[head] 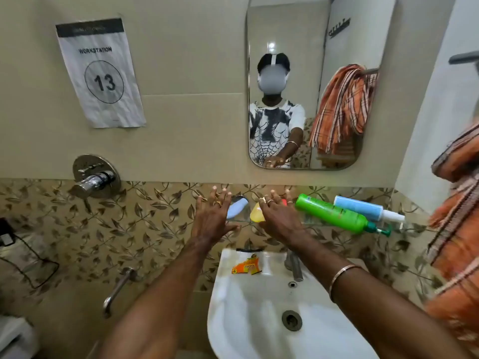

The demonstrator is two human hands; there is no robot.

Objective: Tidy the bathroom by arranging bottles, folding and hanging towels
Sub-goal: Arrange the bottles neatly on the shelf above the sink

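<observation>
Several bottles lie on a glass shelf (311,222) above the sink: a pale blue bottle (236,209), a yellow one (256,215), a green pump bottle (333,214) on its side, and a blue-and-white bottle (368,208) behind it. My left hand (213,218) is stretched toward the shelf, fingers spread, just left of the pale blue bottle. My right hand (278,216) is also spread, covering part of the yellow bottle; I cannot tell if it touches it. An orange striped towel (456,229) hangs at the right edge.
A white sink (233,307) with a tap (295,265) is below the shelf; an orange wrapper (246,266) lies on its rim. A mirror (305,84) hangs above. A wall mixer (94,177) and a metal pipe (118,288) are at left.
</observation>
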